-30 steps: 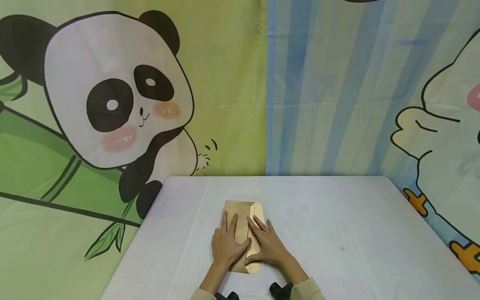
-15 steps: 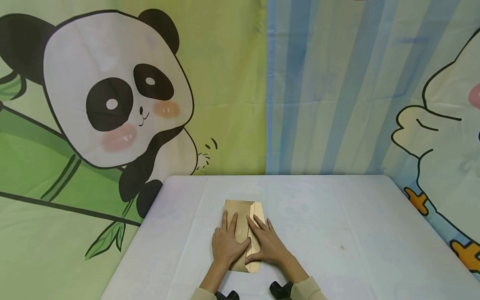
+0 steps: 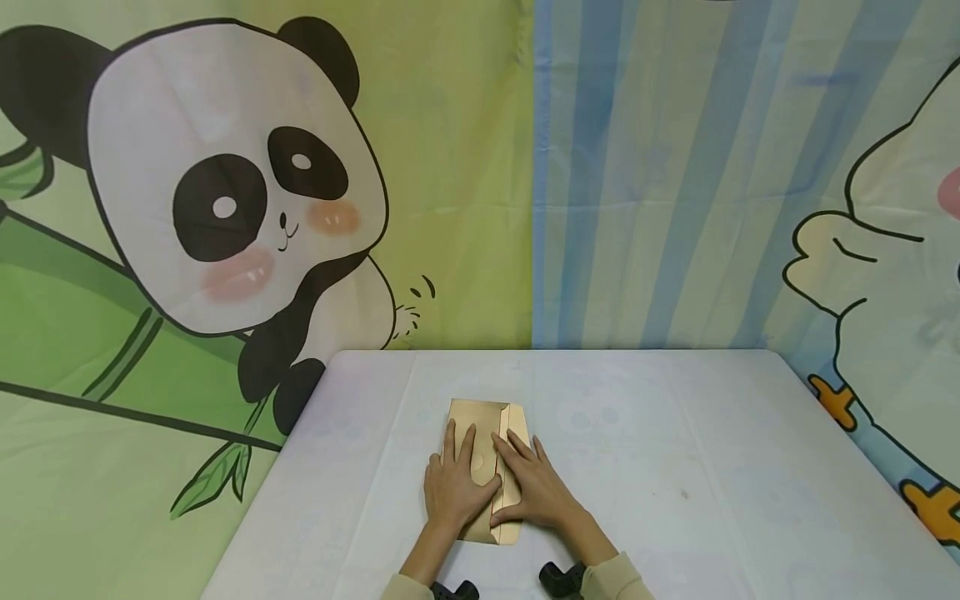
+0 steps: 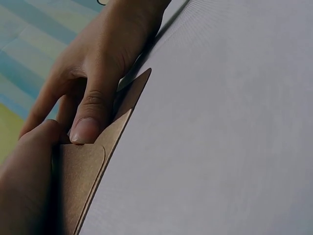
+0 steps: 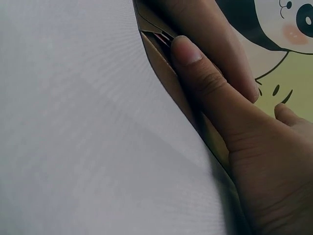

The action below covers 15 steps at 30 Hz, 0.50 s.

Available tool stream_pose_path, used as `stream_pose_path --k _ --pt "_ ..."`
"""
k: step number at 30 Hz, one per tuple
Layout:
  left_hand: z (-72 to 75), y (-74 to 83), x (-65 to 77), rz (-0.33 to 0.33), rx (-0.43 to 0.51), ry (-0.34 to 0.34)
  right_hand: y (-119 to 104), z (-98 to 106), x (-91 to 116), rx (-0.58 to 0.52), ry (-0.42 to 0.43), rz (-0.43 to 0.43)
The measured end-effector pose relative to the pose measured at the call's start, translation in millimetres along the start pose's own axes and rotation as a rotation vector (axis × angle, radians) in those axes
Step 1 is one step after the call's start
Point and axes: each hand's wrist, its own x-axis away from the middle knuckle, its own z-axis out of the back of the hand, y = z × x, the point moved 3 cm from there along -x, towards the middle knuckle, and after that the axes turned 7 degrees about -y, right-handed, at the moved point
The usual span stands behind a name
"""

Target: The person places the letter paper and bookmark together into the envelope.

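A brown paper envelope [image 3: 480, 412] lies lengthwise on the white table, its flap [image 3: 516, 419] unfolded along the right side. My left hand [image 3: 453, 493] rests on the envelope's body, fingers spread away from me and thumb reaching to the flap's crease. Across the flap lies my right hand [image 3: 546, 496], its fingertips and thumb at the crease. In the left wrist view, the right thumb [image 4: 88, 128] touches the edge of the envelope's mouth. A thin reddish edge [image 5: 164, 38] shows inside that mouth in the right wrist view. Part of the envelope is hidden under both hands.
The white table [image 3: 675, 467] extends around the envelope, with its far edge against a printed curtain [image 3: 615, 208]. Black devices [image 3: 561, 580] are worn at both wrists, close above the tabletop.
Both hands keep nearly the same pose on the envelope. The camera view has tilted very slightly; the envelope has not moved on the table.
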Motion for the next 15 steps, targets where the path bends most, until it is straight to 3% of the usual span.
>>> stream_pose_path --k 9,15 --pt "-1.5 0.2 0.0 -0.027 -0.027 -0.021 1 4 5 0.01 0.015 -0.001" --pt "-0.1 -0.8 -0.1 -0.042 -0.067 -0.035 7 16 11 -0.045 0.051 -0.034"
